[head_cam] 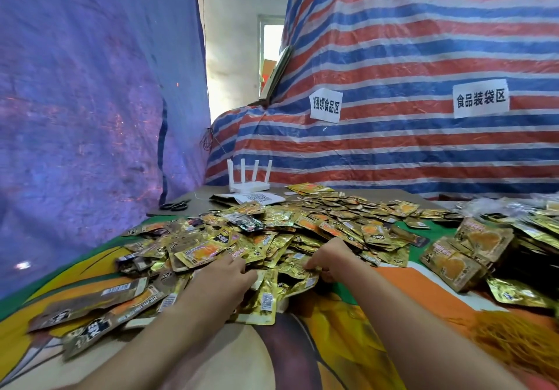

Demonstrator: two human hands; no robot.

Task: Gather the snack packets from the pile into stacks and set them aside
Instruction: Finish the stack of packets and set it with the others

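at the left edge of the printed cloth (69, 271) a few long brown packets (90, 302) lie flat, loose from the heap. the left hand (225, 273) is dug into the near edge of the pile (272, 229), fingers curled round a small bunch of snack packets (267, 294) gathered between the two hands. the right hand (328, 256) meets the bunch from the other side, fingers bent and pinching the same gold packets. they look light, thin and floppy, and the glossy foil will likely slide, so a loose bunch could fan out. the safest hold is probably across the flat faces, thumb one side and fingers the other, with the edges tapped square on the cloth. each is a small flat pouch, mostly gold with an orange picture, a black label and a white barcode panel. farther right, squared stacks (465, 253) lie on their sides, well apart from the hands.
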